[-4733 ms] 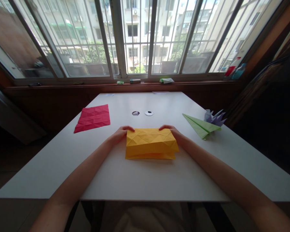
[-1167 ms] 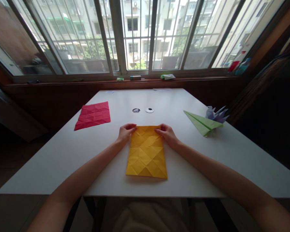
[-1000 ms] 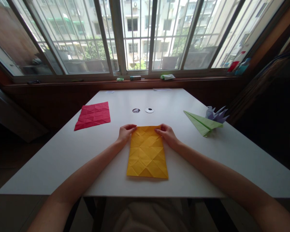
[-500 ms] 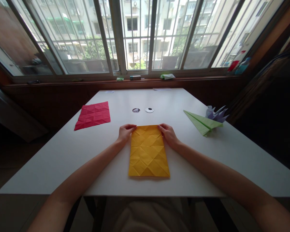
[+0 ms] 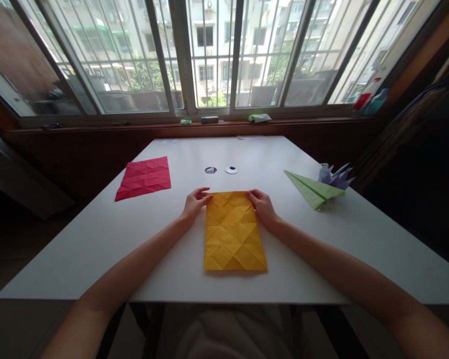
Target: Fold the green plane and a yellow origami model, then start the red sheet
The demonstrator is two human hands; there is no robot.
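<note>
A creased sheet of yellow origami paper (image 5: 233, 234) lies in front of me, its surface covered with crossing fold lines. At its upper left corner, my left hand (image 5: 196, 204) has its index finger lifted away from the thumb, and the thumb touches the paper's edge. My right hand (image 5: 262, 206) pinches the upper right corner, with the thumb on top and the other fingers partly hidden beneath or behind the sheet.
On the white table (image 5: 97, 254) are a creased red paper sheet (image 5: 145, 177) at left, two round pieces (image 5: 231, 170) ahead, and a green folded paper (image 5: 314, 189) beside a purple folded paper (image 5: 336, 176) at right. Small items line the windowsill (image 5: 134, 127).
The yellow paper has shifted slightly right and away from me, along with my right hand. My left index finger has lifted off the corner, so its pinch has loosened.
</note>
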